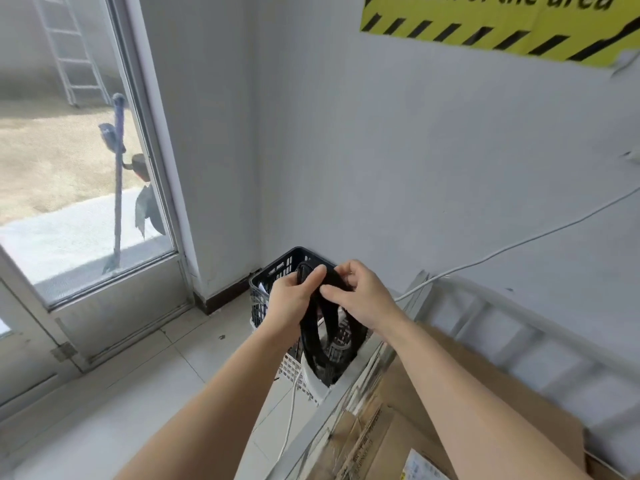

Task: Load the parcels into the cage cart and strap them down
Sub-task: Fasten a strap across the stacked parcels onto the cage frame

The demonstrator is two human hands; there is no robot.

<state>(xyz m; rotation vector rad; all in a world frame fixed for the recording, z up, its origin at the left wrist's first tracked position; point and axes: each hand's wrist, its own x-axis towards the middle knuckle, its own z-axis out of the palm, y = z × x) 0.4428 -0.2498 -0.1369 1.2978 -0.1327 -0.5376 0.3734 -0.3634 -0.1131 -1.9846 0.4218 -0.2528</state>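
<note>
Left hand and right hand both pinch a flat, looped black strap over a perforated crate.

Black crate close beside cart rail

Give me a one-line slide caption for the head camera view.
Left hand and right hand grip a looped black strap above a dark basket, with cardboard parcels nearby.
</note>
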